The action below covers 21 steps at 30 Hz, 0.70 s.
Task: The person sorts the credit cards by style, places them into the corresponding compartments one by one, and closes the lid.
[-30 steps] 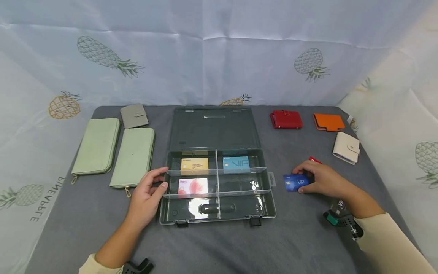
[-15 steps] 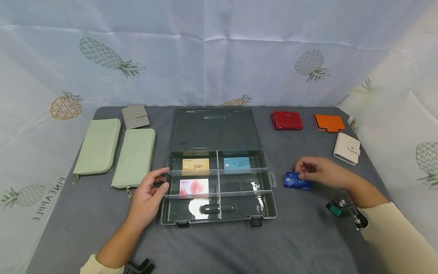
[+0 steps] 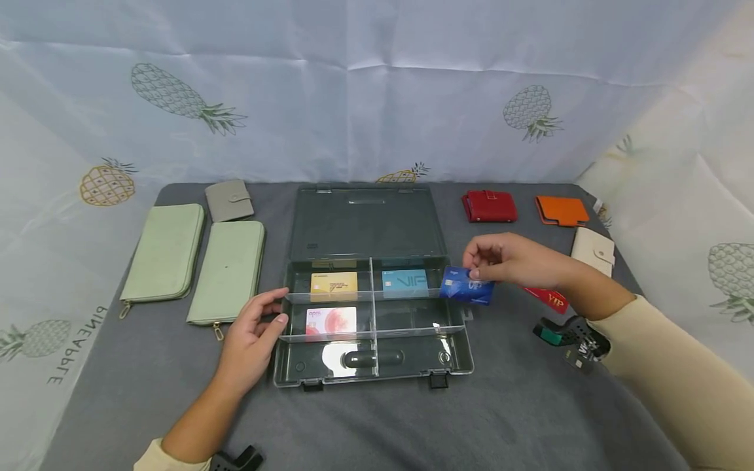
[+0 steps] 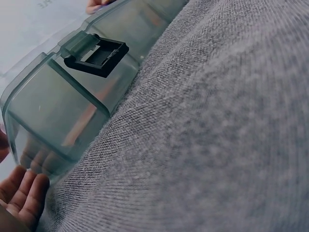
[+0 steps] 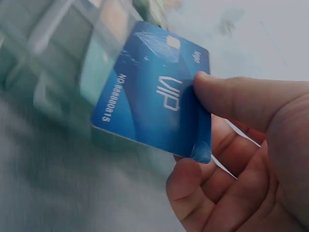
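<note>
My right hand (image 3: 509, 258) pinches a blue VIP card (image 3: 466, 286) between thumb and fingers; the card (image 5: 145, 92) shows its chip and number in the right wrist view. It overlaps the right edge of a clear grey divided box (image 3: 424, 376), whose lid (image 3: 366, 226) lies open at the back. In the box, a yellow card (image 3: 333, 283) and a light blue VIP card (image 3: 404, 282) lie in the back compartments, a pink card (image 3: 331, 321) in the middle left one. Fingertips of my left hand (image 3: 250, 343) rest against the box's left side, fingers loosely bent.
Two pale green zip wallets (image 3: 163, 252) (image 3: 228, 268) and a grey wallet (image 3: 230, 200) lie left. Red (image 3: 491, 206), orange (image 3: 562, 210) and cream (image 3: 593, 248) wallets lie right. A red VIP card (image 3: 550, 299) and a dark card (image 3: 577, 360) lie near the right forearm.
My right hand has picked the blue card up off the table and carried it left and away from me to the box's edge, uncovering the red card. My left hand stays put.
</note>
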Tool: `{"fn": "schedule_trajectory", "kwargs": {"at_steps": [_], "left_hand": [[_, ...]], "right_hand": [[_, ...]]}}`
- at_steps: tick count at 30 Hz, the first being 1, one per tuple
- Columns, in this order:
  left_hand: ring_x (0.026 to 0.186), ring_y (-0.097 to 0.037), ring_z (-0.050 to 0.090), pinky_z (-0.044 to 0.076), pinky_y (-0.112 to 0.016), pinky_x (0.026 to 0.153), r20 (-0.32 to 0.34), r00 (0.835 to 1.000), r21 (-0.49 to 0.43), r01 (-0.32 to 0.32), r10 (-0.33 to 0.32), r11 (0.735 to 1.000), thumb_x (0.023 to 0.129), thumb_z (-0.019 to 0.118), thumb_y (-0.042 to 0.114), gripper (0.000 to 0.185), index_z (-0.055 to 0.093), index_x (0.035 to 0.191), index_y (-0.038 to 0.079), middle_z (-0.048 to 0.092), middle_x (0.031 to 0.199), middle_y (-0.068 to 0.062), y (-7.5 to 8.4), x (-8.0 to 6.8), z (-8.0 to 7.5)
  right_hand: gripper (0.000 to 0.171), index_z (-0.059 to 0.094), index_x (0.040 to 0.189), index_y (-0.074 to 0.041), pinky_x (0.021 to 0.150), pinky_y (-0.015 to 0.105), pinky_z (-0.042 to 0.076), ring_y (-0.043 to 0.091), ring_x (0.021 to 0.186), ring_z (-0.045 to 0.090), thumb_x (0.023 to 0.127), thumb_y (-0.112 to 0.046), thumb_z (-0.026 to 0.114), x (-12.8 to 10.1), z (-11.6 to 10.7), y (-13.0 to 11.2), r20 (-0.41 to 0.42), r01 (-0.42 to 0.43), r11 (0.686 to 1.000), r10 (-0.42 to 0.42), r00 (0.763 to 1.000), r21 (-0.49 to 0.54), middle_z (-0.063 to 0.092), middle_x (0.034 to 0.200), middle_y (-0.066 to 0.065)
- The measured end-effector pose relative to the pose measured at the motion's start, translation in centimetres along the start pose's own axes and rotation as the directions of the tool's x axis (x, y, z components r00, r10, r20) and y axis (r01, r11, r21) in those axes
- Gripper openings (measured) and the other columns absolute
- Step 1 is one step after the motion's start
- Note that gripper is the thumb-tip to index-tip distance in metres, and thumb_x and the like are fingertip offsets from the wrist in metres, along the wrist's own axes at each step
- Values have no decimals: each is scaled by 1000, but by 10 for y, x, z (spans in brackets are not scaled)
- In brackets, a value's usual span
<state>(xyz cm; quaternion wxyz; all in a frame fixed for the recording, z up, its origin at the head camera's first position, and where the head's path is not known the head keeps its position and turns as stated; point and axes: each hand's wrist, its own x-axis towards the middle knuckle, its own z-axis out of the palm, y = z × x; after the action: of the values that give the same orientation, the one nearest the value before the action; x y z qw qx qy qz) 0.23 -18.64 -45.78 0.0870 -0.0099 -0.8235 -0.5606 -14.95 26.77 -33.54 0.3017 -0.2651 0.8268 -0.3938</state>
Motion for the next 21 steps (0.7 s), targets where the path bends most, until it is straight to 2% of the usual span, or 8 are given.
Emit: {"fn": "schedule_trajectory", "kwargs": {"at_steps": [6, 10, 16, 21], "left_hand": [[117, -11, 57, 48, -12, 88, 7, 1000, 14, -19, 19, 1000, 106, 62, -1, 42, 63, 146, 8, 60, 141, -6, -1, -1, -2], [119, -9, 56, 48, -11, 90, 23, 998, 18, -60, 59, 998, 105, 61, -3, 45, 63, 148, 9, 59, 143, -6, -3, -2, -2], [124, -10, 54, 48, -11, 94, 68, 991, -18, -111, 112, 994, 105, 60, -5, 49, 60, 152, 8, 56, 148, -9, -3, -2, -1], [127, -16, 54, 48, -13, 96, 87, 985, -48, -148, 152, 988, 105, 59, -7, 51, 58, 154, 7, 54, 153, -12, -3, -1, -1]], "right_hand": [[7, 70, 109, -12, 71, 32, 52, 26, 85, 60, 103, -10, 73, 31, 30, -17, 76, 56, 998, -55, 996, -12, 66, 91, 5], [7, 73, 106, -14, 74, 32, 53, 23, 86, 62, 102, -9, 74, 38, 46, -19, 102, 75, 996, -69, 992, -57, 68, 91, -2], [11, 77, 102, -18, 79, 33, 57, 15, 88, 66, 99, -8, 78, 37, 56, -18, 54, 90, 980, -82, 995, -176, 72, 91, -9], [14, 78, 103, -18, 81, 32, 60, 8, 88, 68, 96, -7, 80, 34, 61, -20, 27, 143, 948, -141, 990, -285, 73, 94, -13]]}}
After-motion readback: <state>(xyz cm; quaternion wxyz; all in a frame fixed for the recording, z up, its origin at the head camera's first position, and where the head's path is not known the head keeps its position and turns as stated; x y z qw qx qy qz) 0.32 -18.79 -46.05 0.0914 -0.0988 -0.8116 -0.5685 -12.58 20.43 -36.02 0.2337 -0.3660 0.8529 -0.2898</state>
